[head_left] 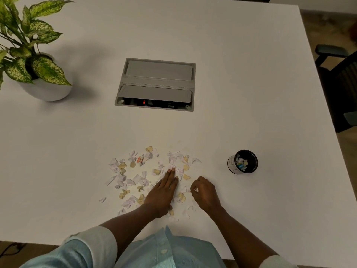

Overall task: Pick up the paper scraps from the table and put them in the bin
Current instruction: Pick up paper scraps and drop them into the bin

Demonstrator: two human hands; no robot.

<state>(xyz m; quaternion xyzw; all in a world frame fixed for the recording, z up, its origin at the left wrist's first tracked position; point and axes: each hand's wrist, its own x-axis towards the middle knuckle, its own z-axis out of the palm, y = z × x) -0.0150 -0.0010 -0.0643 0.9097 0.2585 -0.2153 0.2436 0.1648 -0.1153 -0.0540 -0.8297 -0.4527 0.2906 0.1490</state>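
A: How do your hands lie?
B: Your left hand (pixel 164 192) lies flat with straight fingers on the paper scraps (pixel 133 181), which are spread on the table (pixel 77 151) in front of you. Your right hand (pixel 205 194) pinches one small scrap (pixel 194 190) with curled fingers.
A: And your bin (pixel 243 161)?
B: It stands upright to your right, apart from the pile, with some scraps inside.

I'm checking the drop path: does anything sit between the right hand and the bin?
Nothing visible does. Only bare table lies between the right hand, pinching a paper scrap, and the open-topped bin farther out to its right.
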